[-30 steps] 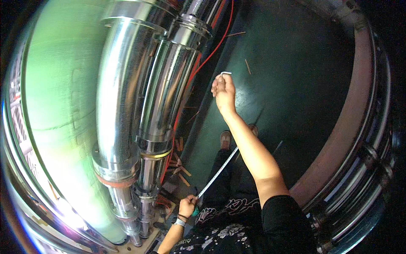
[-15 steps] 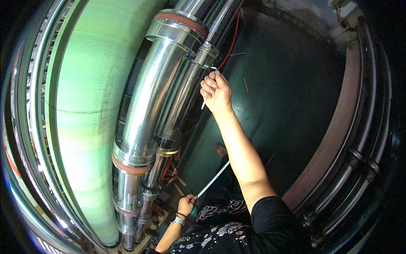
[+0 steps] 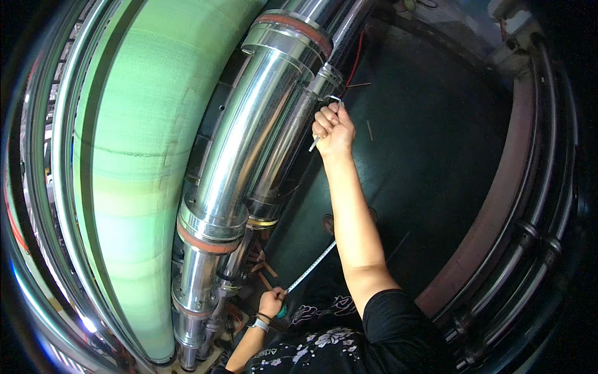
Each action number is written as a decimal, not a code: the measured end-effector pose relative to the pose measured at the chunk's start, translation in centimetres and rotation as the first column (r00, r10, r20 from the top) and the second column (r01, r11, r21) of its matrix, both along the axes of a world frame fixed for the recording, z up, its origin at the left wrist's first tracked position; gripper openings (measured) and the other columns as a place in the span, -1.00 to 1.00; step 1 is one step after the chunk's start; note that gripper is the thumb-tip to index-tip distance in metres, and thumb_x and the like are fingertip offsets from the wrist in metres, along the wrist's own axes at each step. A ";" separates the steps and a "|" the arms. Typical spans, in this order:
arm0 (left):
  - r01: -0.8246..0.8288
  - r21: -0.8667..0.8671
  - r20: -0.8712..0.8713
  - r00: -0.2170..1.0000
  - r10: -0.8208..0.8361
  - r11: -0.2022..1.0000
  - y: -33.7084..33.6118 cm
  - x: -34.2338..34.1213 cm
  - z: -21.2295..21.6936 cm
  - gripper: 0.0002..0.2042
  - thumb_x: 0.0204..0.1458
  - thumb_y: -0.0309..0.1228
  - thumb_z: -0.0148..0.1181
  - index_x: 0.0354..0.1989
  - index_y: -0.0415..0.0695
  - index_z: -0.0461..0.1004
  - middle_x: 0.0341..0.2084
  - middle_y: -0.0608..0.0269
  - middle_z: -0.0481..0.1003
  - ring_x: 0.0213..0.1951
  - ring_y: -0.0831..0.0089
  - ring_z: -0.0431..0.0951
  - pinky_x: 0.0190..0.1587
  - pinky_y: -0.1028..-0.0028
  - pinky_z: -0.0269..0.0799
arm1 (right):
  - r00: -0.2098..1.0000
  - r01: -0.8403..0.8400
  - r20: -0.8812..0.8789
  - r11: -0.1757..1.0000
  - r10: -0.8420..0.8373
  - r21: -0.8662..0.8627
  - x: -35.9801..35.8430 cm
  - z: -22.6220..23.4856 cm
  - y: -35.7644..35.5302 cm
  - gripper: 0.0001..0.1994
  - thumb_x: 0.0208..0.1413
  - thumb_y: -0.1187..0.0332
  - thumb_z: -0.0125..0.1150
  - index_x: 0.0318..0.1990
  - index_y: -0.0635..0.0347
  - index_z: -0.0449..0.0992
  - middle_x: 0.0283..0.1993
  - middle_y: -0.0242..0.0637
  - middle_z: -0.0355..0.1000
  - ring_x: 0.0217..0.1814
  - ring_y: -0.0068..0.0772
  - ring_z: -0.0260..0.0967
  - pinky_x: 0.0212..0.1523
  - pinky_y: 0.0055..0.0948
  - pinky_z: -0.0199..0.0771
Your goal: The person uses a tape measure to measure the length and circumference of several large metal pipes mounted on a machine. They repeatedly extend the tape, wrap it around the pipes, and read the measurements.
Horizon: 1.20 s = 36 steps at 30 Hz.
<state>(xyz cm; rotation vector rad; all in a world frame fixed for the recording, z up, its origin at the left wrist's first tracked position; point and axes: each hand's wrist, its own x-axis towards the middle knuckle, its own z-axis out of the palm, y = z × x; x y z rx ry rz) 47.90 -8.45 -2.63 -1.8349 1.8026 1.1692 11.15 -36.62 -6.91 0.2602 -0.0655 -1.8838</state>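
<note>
Dark green floor borders polished metal cylinders. Since a second ago, the right hand has come closer to the collar of the narrow cylinder, bringing the L-shaped hex key beside it, contact unclear. Right fingers curl around the key; the left hand pinches a tape-measure blade.

Tiny marks, unreadable here, along the white tape at the left hand, and pale lettering on the black shirt below!
</note>
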 end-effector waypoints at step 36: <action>-0.132 -0.318 -0.195 0.978 0.072 0.939 -2.0 3.0 9.0 -0.84 -0.06 -0.39 0.09 -0.53 -0.23 0.39 -0.65 0.05 0.38 -0.58 0.28 0.39 -0.46 0.40 0.29 | 0.740 0.039 -0.579 0.837 0.344 0.546 1.2 2.8 -0.4 -0.68 0.16 0.14 -0.22 -0.61 -0.03 0.06 -0.75 -0.50 -0.03 -0.81 -0.62 -0.11 -0.83 -0.60 -0.14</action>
